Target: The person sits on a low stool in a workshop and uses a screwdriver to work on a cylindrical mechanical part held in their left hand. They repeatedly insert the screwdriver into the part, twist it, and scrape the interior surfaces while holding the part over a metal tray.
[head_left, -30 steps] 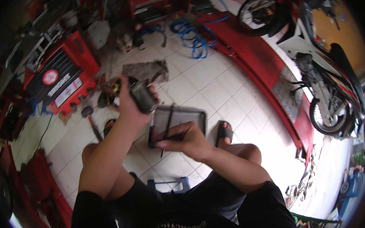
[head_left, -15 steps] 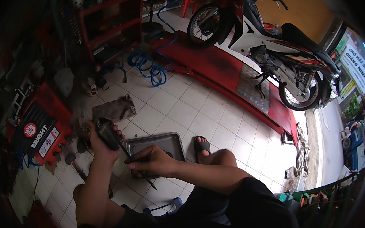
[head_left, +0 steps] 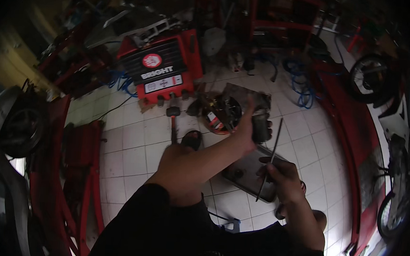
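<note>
My left hand, arm stretched forward, is wrapped round a dark, roughly cylindrical part; its details are lost in shadow. Closer to me and to the right, my right hand grips a thin straight rod that slants upward, one end sticking out below the fist. I cannot make out what kind of tool the rod is. The rod and the dark part are apart. Beneath both hands a grey metal tray lies on the tiles, with a small dark round thing in it.
Beyond my left forearm stand a round basin of parts and a mallet. A red and black cabinet is farther back. A flat grey piece lies past the dark part. Red motorbike lifts flank me; blue hose coils right.
My view has swung left, so the cabinet now sits nearer the middle and the motorbike at the right edge. The rod has moved from beside the dark part to apart from it, pointing more upright.
</note>
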### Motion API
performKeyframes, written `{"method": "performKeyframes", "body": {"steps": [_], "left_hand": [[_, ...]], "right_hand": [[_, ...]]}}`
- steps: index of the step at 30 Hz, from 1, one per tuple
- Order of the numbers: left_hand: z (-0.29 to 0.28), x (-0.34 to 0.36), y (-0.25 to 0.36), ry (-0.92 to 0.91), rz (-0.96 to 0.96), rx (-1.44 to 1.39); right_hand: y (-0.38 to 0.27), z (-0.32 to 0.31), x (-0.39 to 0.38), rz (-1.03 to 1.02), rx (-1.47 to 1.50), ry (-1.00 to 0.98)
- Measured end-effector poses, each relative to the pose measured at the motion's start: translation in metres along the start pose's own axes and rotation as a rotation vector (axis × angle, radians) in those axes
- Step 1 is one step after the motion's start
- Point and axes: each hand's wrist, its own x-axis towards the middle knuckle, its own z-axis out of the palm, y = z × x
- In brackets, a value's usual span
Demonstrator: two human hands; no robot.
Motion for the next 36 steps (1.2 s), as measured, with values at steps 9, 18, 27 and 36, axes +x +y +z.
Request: {"method": "performKeyframes", "body": {"steps": [9,18,27,36], "left_hand": [[0.018,0.02,-0.049,0.163,-0.122,0.056],[0.026,0.02,-0.047,0.148,-0.134,0.058],[0.027,0.013,-0.043,0.152,-0.142,0.066],[0.026,0.012,-0.045,0.164,-0.142,0.094]], "right_hand": [[0.011,0.016,-0.006,0.031,0.048,0.08],[0.006,0.005,-0.001,0.029,0.018,0.115],[0.001,0.014,-0.004,0.047,0.091,0.15],[-0.006,0.02,-0.005,0.047,0.086,0.217]]}}
